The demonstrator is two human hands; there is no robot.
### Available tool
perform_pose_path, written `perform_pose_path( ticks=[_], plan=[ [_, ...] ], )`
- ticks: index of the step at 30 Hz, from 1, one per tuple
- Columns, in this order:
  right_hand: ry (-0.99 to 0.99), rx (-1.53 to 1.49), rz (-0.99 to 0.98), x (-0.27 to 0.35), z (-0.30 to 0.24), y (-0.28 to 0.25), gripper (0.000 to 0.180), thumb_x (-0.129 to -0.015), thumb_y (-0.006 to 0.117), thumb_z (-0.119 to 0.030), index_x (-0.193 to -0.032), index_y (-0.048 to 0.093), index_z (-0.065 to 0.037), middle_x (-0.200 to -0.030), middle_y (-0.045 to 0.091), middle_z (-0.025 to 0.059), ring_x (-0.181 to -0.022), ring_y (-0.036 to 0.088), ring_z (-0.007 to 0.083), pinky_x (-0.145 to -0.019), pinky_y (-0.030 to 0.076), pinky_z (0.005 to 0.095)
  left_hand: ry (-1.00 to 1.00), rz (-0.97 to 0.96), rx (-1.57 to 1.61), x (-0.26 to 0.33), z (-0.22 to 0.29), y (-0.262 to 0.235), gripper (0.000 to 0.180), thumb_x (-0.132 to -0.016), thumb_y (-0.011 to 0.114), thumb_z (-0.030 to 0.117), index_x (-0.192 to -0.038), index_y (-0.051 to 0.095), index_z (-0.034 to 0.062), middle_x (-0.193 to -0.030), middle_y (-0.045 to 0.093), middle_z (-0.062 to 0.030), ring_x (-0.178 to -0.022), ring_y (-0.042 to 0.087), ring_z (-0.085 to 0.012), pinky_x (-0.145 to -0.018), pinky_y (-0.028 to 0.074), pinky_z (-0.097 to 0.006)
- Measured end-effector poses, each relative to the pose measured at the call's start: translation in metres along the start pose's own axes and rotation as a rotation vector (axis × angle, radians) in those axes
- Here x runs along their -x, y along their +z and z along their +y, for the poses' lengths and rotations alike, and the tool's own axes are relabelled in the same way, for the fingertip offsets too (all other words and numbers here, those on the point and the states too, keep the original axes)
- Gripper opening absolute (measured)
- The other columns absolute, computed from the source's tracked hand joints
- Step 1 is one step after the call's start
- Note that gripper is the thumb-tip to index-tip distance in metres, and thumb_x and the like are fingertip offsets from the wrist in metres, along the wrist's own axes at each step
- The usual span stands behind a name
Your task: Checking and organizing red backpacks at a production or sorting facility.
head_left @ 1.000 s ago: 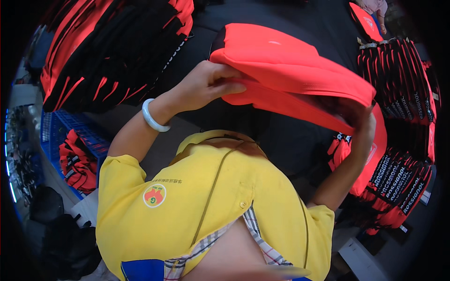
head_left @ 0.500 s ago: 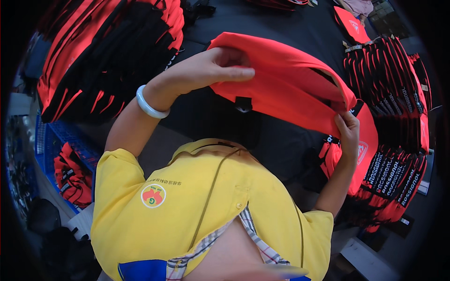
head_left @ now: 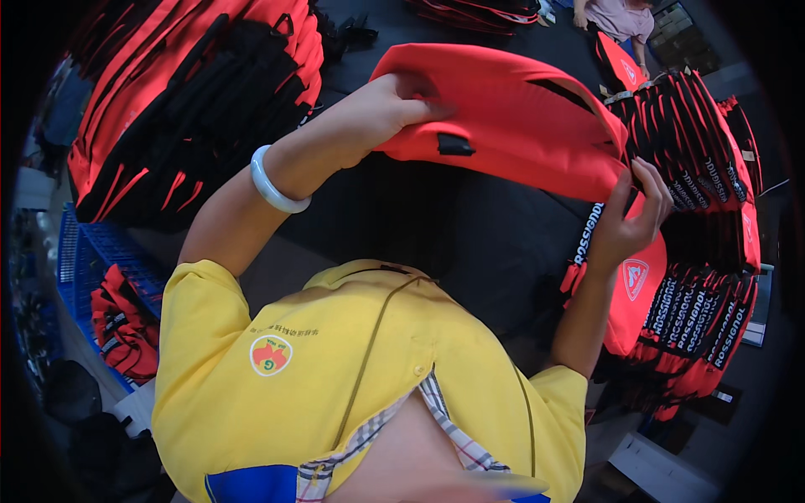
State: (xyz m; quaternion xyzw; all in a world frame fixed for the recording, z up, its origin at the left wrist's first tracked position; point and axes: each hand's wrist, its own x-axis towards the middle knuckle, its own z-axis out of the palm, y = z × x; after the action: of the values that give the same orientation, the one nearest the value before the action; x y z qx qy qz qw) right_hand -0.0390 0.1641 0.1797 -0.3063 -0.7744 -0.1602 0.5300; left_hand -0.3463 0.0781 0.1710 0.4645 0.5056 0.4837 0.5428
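A long red fabric bag [head_left: 511,126] is stretched out in front of me, with a dark slit opening along its far right side and a small black tab on its near side. My left hand [head_left: 402,109] grips its left end, thumb on top and fingers hidden in the fold. At the right end my right hand [head_left: 636,214] pinches the corner between thumb and fingertips, the fingers partly spread. A pale bangle [head_left: 272,184] circles my left wrist. Just below my right hand lies another red piece with a white emblem [head_left: 636,277].
Tall stacks of red and black bags stand at the left [head_left: 193,109] and the right [head_left: 692,168]. A blue crate [head_left: 75,260] at lower left holds red and black pieces. More bags [head_left: 478,12] lie at the far edge of the dark table [head_left: 503,243]. Another person [head_left: 620,18] is at far right.
The bag has risen slightly and turned, showing more of its black tab. My right hand has shifted at the corner, its fingers now more extended. The other person shows more in view.
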Motion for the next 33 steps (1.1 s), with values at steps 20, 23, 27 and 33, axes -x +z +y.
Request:
perform_pose_path(
  ticks=[20,23,27,33],
  plan=[
    [1.044,-1.192,-0.712,-0.019,-0.075,0.069,0.021,-0.086,0.072,-0.021,-0.082,0.071,0.000,-0.069,0.060,-0.0035,-0.061,0.048,0.0029,-0.055,0.036,0.0206,-0.039,0.045,-0.244,-0.004,0.000,0.032,0.026,-0.090,0.059,0.014,-0.112,0.061,-0.0014,-0.096,0.065,-0.0069,-0.084,0.060,-0.0145,-0.076,0.048,-0.028],
    [1.077,-1.263,-0.661,-0.020,-0.077,0.066,0.021,-0.087,0.071,-0.022,-0.085,0.071,-0.001,-0.069,0.059,-0.0038,-0.061,0.047,0.0021,-0.053,0.034,0.0207,0.012,0.085,-0.159,-0.006,-0.002,0.036,0.024,-0.088,0.062,0.014,-0.105,0.066,-0.0013,-0.091,0.067,-0.0108,-0.081,0.063,-0.0159,-0.073,0.049,-0.028],
    [0.508,-0.896,-0.545,-0.031,-0.076,0.044,0.011,-0.087,0.070,-0.013,-0.088,0.071,-0.002,-0.071,0.064,0.0015,-0.064,0.056,0.0080,-0.056,0.041,0.0220,0.146,0.051,-0.042,-0.010,-0.010,0.018,0.023,-0.089,0.061,0.015,-0.105,0.067,-0.0013,-0.091,0.068,-0.0100,-0.080,0.063,-0.0152,-0.073,0.049,-0.027],
    [0.417,-0.484,-0.045,0.011,0.007,-0.016,0.015,-0.096,0.055,-0.006,-0.096,0.068,0.002,-0.087,0.068,0.0082,-0.078,0.062,0.0123,-0.071,0.048,0.0242,0.134,0.136,0.288,0.004,-0.022,-0.096,0.034,-0.092,0.056,0.012,-0.125,0.055,0.0009,-0.111,0.065,-0.0107,-0.105,0.064,-0.0198,-0.089,0.052,-0.035]
  ],
)
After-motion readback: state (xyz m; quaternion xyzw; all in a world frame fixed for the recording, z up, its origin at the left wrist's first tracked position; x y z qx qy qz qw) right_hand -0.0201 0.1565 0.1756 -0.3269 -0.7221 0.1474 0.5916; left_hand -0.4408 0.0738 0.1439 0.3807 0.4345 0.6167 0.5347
